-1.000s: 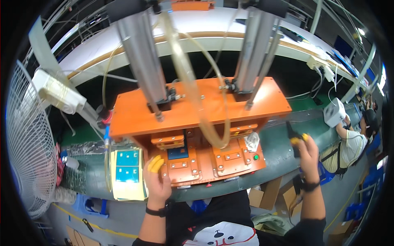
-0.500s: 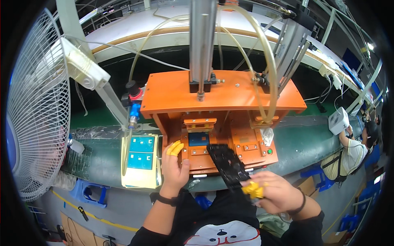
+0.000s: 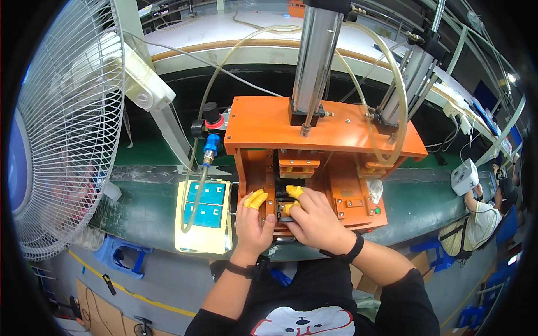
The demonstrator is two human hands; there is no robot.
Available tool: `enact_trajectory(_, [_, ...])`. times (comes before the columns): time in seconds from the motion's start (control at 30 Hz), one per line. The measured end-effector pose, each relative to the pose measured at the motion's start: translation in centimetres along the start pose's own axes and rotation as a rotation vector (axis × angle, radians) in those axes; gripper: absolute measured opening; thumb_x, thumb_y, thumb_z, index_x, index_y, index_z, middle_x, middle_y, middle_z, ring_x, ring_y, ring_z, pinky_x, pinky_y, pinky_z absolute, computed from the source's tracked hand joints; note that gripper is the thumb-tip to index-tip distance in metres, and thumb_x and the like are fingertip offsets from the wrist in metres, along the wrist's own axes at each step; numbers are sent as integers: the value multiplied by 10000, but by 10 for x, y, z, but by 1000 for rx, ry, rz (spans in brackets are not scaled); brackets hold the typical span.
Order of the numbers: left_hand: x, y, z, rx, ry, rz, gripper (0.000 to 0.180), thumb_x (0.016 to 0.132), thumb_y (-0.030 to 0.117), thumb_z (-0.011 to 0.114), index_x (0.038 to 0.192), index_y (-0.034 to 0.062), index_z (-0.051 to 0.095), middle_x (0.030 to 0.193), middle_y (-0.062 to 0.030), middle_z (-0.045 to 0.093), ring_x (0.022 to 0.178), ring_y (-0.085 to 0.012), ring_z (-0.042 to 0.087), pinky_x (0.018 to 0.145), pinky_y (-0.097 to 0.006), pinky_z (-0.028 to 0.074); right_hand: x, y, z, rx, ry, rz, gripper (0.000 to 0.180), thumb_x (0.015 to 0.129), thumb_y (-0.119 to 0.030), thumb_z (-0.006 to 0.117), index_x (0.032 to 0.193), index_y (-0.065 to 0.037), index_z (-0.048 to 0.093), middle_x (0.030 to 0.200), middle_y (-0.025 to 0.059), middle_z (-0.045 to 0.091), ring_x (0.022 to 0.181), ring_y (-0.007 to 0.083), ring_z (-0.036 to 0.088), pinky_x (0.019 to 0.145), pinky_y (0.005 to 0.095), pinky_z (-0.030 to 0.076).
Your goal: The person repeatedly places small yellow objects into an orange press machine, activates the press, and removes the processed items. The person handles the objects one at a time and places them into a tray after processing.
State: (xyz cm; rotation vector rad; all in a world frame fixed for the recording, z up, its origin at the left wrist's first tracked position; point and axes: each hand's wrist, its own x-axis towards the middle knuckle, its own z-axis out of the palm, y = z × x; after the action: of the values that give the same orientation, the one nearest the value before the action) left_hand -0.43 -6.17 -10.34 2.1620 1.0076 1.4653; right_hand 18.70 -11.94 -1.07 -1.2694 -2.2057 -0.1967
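1. Two hands at the orange press [image 3: 330,131]: left hand [image 3: 253,224] flat on its front, steadying, grip holding nothing.
2. Right hand [image 3: 314,215] grip narrow, pinching a dark part [image 3: 284,197] just ahead, seating it in the fixture slot.

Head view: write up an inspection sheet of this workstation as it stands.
Surface: dark green belt curving across the bench.
Job's things: orange press fixture with upright cylinders; a dark flat part sits in its left bay, mostly hidden by the hands.
Clutter: yellow sheet with blue squares left of the fixture; clear bag on its right bay.
Grippers: left hand rests on the bay's left edge; right hand presses on the dark part; both wear yellow finger cots.
Cables: clear hoses loop over the fixture; one runs down over the sheet.
Surroundings: white fan at left; another person's arm at far right; blue stool below.
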Motion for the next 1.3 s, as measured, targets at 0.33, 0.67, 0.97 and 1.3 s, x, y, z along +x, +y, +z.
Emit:
enact_trajectory(0.33, [0, 0, -1, -85, 23, -13, 522, 1022, 353, 607, 1357, -47, 597, 1388, -233, 621, 1336, -463, 529, 1164, -523, 391, -1, 2, -8, 10, -236, 151, 643, 849, -391, 817, 1285, 29, 602, 1208, 266, 646, 1245, 493, 573, 1170, 559, 414])
enact_trajectory(0.67, [-26, 4, -40, -164, 89, -109, 356, 986, 116, 631, 1312, -26, 643, 1327, -185, 662, 1292, -399, 568, 1135, -483, 425, -37, -42, -34, 219, 199, 37, 462, 789, -197, 855, 1176, -4, 691, 1237, 193, 670, 1128, 412, 641, 1011, 512, 496])
enact_trajectory(0.97, [-46, -20, -66, 45, -191, -22, 484, 908, 96, 699, 1377, 8, 614, 1425, -198, 612, 1424, -451, 476, 1188, -533, 367, -93, -75, 55, 663, -149, 129, 217, 918, -170, 763, 1047, -19, 675, 976, 170, 651, 914, 381, 647, 821, 450, 524])
enact_trajectory(1.3, [-40, -95, -119, 507, -349, -211, 552, 760, 312, 898, 1237, 100, 719, 1342, -157, 669, 1373, -422, 528, 1147, -545, 381, -64, -94, 156, 698, -240, 26, 342, 940, -244, 715, 1189, -39, 601, 1180, 211, 563, 1016, 430, 650, 890, 512, 535])
